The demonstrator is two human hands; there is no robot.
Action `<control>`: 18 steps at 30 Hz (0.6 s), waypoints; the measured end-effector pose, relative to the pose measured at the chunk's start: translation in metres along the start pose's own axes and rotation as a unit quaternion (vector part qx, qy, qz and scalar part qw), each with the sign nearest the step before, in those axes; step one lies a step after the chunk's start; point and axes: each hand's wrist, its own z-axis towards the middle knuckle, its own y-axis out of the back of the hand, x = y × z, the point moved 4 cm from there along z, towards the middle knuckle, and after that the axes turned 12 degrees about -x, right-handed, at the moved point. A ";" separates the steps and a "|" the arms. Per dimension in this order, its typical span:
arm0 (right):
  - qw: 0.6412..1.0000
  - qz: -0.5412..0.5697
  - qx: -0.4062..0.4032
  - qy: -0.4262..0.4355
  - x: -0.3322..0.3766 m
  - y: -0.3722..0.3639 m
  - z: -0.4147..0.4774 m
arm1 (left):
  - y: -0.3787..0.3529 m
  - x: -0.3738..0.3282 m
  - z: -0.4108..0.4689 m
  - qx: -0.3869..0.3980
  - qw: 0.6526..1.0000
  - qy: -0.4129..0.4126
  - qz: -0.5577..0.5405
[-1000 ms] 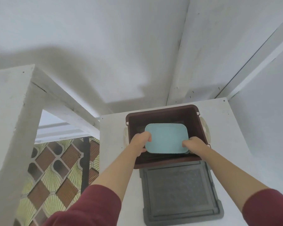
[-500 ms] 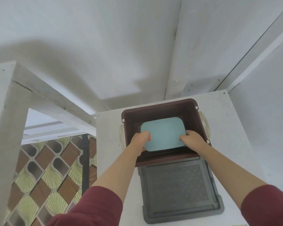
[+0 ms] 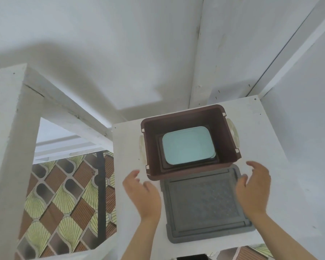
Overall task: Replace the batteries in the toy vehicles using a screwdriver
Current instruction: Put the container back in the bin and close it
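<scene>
Left hand [image 3: 142, 194]: open, fingers spread, holding nothing, just left of the grey lid [image 3: 204, 207]; right hand [image 3: 253, 190]: open, empty, at the lid's right edge, both poised as if to take it up. Risk, judged: the lid lies flat on the white shelf [image 3: 266, 143] with its near edge close to the drop, so a one-sided or hasty pull could tip it off, or knock the box [image 3: 225, 132] behind it. Box: brown, open, two pale side handles, holding a light-blue tray [image 3: 188, 147] flat on its bottom; no toy vehicles, batteries or screwdriver in view.
</scene>
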 end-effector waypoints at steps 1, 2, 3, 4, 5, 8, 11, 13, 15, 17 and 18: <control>0.999 -0.035 0.022 -0.018 -0.016 0.003 -0.008 | 0.006 0.019 -0.006 0.010 0.998 0.052 0.027; 0.995 -0.074 0.057 -0.032 -0.031 0.004 -0.016 | 0.008 0.039 -0.011 0.043 0.991 0.106 0.065; 0.988 -0.110 0.100 -0.044 -0.046 0.004 -0.023 | 0.008 0.059 -0.017 0.094 0.977 0.155 0.109; 0.979 -0.133 0.144 -0.059 -0.056 0.003 -0.029 | 0.007 0.076 -0.023 0.161 0.956 0.193 0.150; 0.970 -0.142 0.182 -0.081 -0.063 0.002 -0.034 | 0.005 0.088 -0.029 0.230 0.931 0.221 0.179; 0.945 -0.105 0.261 -0.164 -0.066 -0.003 -0.043 | 0.002 0.108 -0.044 0.346 0.877 0.281 0.177; 0.935 -0.071 0.279 -0.207 -0.064 -0.007 -0.045 | -0.004 0.106 -0.048 0.375 0.863 0.303 0.153; 0.934 -0.077 0.276 -0.216 -0.066 -0.006 -0.044 | -0.009 0.102 -0.049 0.384 0.859 0.307 0.141; 0.929 -0.076 0.282 -0.227 -0.068 -0.006 -0.046 | -0.012 0.096 -0.052 0.389 0.857 0.311 0.129; 0.925 -0.065 0.283 -0.244 -0.071 -0.006 -0.047 | -0.013 0.092 -0.053 0.389 0.856 0.317 0.121; 0.925 -0.062 0.277 -0.253 -0.072 -0.006 -0.047 | -0.013 0.091 -0.054 0.389 0.856 0.319 0.122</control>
